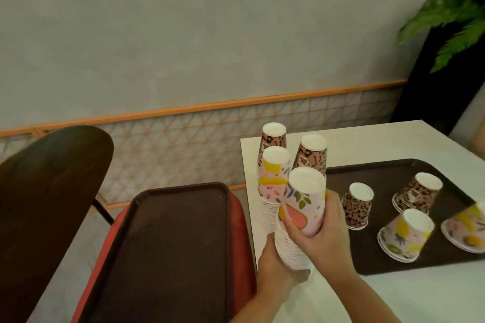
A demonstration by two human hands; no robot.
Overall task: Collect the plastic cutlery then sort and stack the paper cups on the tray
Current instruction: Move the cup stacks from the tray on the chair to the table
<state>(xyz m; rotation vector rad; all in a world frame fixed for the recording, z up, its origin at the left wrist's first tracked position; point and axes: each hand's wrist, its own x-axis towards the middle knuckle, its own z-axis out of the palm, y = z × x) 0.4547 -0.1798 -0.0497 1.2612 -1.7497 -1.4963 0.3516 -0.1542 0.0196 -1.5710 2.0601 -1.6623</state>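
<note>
Both hands clamp fruit stack (301, 220) at frame centre: left hand (278, 267) low, right hand (322, 228) high. Risk: tilt topples neighbouring stacks (273, 178).

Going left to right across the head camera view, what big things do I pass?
Dark chair back → empty brown tray on the red seat → held stack of fruit-print paper cups → dark tray with cups on the table → green plant.

Dim, warm indoor light lies evenly over the scene, with soft shadows and no glare. The whole picture is slightly soft. The plant (456, 10) and the cups (464, 231) at the right edge smear with blur, and wide-angle distortion bends the wall rail (199, 109).
</note>
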